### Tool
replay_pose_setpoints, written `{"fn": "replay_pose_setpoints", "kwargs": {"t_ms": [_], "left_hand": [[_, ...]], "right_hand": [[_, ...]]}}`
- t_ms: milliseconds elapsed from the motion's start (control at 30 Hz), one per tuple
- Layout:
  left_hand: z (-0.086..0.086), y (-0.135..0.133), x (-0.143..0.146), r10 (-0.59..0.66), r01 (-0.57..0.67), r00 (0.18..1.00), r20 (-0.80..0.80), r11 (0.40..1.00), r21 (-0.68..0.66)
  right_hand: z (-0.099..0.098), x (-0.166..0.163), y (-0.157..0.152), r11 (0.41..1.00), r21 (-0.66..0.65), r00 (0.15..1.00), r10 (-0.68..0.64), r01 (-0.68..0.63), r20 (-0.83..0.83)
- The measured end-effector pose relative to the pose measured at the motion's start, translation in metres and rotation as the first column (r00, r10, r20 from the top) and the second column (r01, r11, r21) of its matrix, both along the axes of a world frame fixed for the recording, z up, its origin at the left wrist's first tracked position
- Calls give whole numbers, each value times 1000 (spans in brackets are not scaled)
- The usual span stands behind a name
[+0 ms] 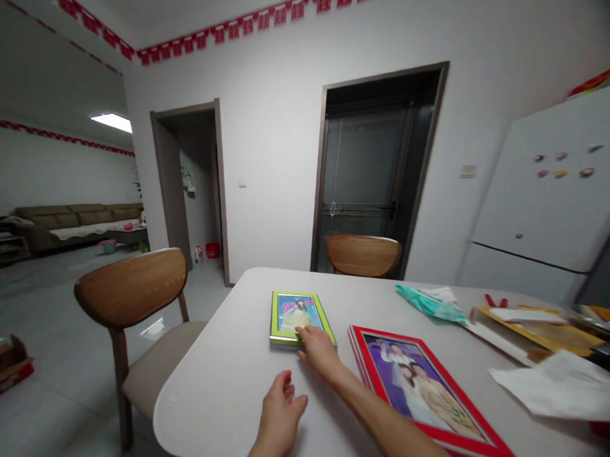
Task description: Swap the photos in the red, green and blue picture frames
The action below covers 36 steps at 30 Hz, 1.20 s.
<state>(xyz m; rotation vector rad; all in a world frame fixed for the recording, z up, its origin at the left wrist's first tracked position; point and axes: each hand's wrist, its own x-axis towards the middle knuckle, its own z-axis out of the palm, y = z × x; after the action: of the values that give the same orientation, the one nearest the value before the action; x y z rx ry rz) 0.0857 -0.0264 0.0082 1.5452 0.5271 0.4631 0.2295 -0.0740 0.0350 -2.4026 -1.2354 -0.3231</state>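
Observation:
A small photo frame with a lime-green border (275,316) lies face up on the white table (215,385). My right hand (319,351) is at its near edge, fingertips over the border and thumb low against the side, closed on it. Nearer to me, my left hand (282,409) hovers with nothing in it, its fingers loosely bent and the thumb apart. To the right, partly behind my right forearm, rests a larger red photo frame (429,357) with a picture of people in wedding clothes. Its thick side suggests more than one frame stacked.
Farther right on the table are a teal plastic packet (430,303), a yellow envelope-like piece (543,330), red-handled scissors or pliers (496,302) and white paper (565,383). Wooden chairs stand at the left (137,288) and far side (364,254). A white fridge (548,193) is at right.

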Motion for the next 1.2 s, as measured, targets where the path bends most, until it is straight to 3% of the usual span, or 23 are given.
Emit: {"fn": "replay_pose_setpoints", "kwargs": {"t_ms": [100, 233, 333, 400, 500, 567, 633, 667, 700, 767, 833, 900, 967, 1067, 1133, 1200], "left_hand": [[0, 16, -2, 69, -66, 998, 6, 982, -176], [-1, 19, -6, 121, -75, 988, 95, 918, -390], [4, 10, -11, 165, -48, 961, 221, 889, -456], [11, 2, -17, 202, -53, 937, 283, 888, -457], [31, -10, -34, 206, -110, 929, 307, 947, -302], [46, -17, -50, 139, -124, 945, 297, 990, -68], [57, -23, -66, 24, -95, 959, 284, 967, 238], [59, -26, -73, -56, -72, 956, 288, 907, 415], [58, -28, -78, -148, -55, 946, 290, 804, 592], [49, -30, -85, -329, -74, 905, 268, 500, 863], [35, -33, -87, -418, -142, 882, 218, 205, 968], [21, -38, -85, -402, -192, 897, 185, 24, 981], [11, -44, -80, -371, -219, 911, 182, -58, 974], [1, -53, -73, -360, -244, 911, 203, -71, 967], [-4, -57, -68, -355, -223, 916, 188, -61, 973], [-7, -59, -65, -352, -151, 927, 126, -44, 988]], "right_hand": [[1, -12, 6, 999, -17, 1000, 28, -28, 8], [6, -51, -13, 995, -34, 996, 90, -89, 12], [10, -82, -34, 988, -4, 985, 151, -151, -79], [15, -95, -46, 977, 94, 956, 209, -194, -205], [27, -101, -59, 928, 359, 850, 269, -102, -454], [38, -101, -66, 854, 512, 718, 302, 88, -627], [50, -103, -74, 743, 608, 557, 390, 280, -733], [55, -105, -78, 682, 642, 484, 455, 351, -747], [58, -108, -83, 631, 664, 418, 519, 400, -745], [58, -112, -92, 597, 666, 307, 597, 447, -741], [50, -112, -99, 657, 605, 242, 562, 450, -791], [34, -107, -103, 745, 520, 265, 448, 418, -854], [16, -97, -104, 827, 447, 424, 289, 341, -858], [-5, -83, -102, 941, 268, 742, 28, 206, -669], [-11, -78, -101, 976, 145, 867, -69, 160, -494], [-12, -78, -100, 988, 68, 926, -102, 135, -364]]}}
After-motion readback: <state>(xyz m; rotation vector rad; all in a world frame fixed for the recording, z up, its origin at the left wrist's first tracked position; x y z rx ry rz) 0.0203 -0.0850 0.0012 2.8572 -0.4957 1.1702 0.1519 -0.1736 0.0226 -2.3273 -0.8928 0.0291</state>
